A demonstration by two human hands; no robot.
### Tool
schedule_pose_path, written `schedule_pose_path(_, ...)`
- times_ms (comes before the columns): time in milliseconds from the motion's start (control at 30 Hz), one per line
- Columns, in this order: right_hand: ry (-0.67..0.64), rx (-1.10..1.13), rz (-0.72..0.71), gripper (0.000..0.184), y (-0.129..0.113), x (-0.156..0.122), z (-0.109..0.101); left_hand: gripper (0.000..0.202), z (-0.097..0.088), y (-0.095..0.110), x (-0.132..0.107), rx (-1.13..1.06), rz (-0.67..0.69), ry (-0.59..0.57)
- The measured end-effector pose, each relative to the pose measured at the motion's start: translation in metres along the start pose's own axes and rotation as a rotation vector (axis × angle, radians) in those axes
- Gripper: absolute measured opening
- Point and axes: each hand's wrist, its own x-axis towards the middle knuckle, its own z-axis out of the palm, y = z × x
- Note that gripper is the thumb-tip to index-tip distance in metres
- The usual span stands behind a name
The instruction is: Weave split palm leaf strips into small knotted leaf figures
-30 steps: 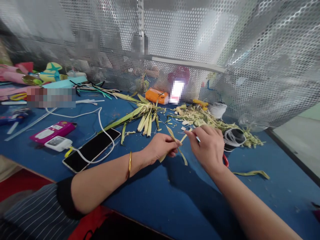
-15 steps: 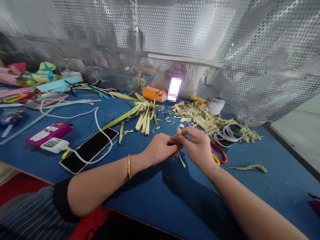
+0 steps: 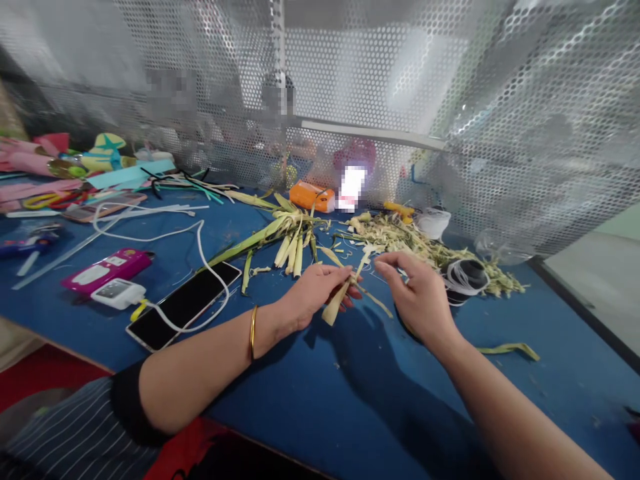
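Observation:
My left hand (image 3: 325, 290) pinches a folded piece of leaf strip (image 3: 336, 307) between thumb and forefinger. The pale green-tan ends cross and stick out several ways: a broad one toward me, a thin one to the lower right. My right hand (image 3: 423, 293) is raised just to the right, apart from the strip, with thumb and forefinger tips drawn together. Whether anything thin is between them cannot be made out. Beyond my left hand lies a bundle of long green leaves (image 3: 260, 235) with pale cut stems (image 3: 291, 255).
Leaf scraps (image 3: 425, 243) heap up at the back right, beside a black spool with white cord (image 3: 466, 279). On the left are a phone (image 3: 185, 307), a white cable (image 3: 201, 240) and a magenta device (image 3: 107, 270). An orange packet (image 3: 313, 197) stands by the perforated screen (image 3: 375, 80).
My hands have come apart, the right one moving right and away from the leaf strip. The strip, mostly hidden before, now shows spread ends in my left hand. The view has shifted slightly.

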Motion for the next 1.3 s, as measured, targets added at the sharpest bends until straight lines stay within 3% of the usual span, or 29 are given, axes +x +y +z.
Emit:
schedule_pose_path(100, -0.258, 0.052, 0.066, 0.030, 0.000, -0.006, 0.006, 0.030, -0.006, 0.000, 0.004, -0.046, 0.013, 0.005)
schedule_pose_path(200, -0.381, 0.073, -0.019, 0.035, 0.000, -0.012, 0.017, 0.029, -0.012, -0.003, 0.005, -0.017, 0.027, 0.002)
schedule_pose_path(467, -0.251, -0.071, -0.323, 0.030, 0.003, -0.020, 0.029, 0.020, -0.021, -0.006, -0.009, -0.075, -0.082, 0.068)
schedule_pose_path(700, -0.224, -0.022, -0.284, 0.030, 0.009, -0.029, 0.046, 0.026, -0.029, -0.014, -0.011, -0.133, -0.188, 0.038)
schedule_pose_path(800, -0.113, -0.142, -0.335, 0.020, 0.001, -0.033, 0.044, 0.030, -0.030, -0.015, -0.010, -0.146, -0.191, 0.047)
schedule_pose_path(900, 0.022, -0.297, -0.453, 0.025, -0.013, -0.039, 0.038, 0.030, -0.029, -0.013, -0.012, -0.160, -0.167, 0.046)
schedule_pose_path(1033, -0.055, -0.347, -0.694, 0.028, -0.026, -0.049, 0.036, 0.022, -0.025, -0.009, -0.016, -0.204, -0.178, 0.008)
schedule_pose_path(1133, -0.107, -0.332, -0.718, 0.030, -0.026, -0.051, 0.036, 0.019, -0.022, -0.009, -0.017, -0.258, -0.182, -0.017)
schedule_pose_path(1300, -0.128, -0.242, -0.775, 0.030, -0.020, -0.049, 0.031, 0.014, -0.020, -0.014, -0.017, -0.285, -0.157, 0.039)
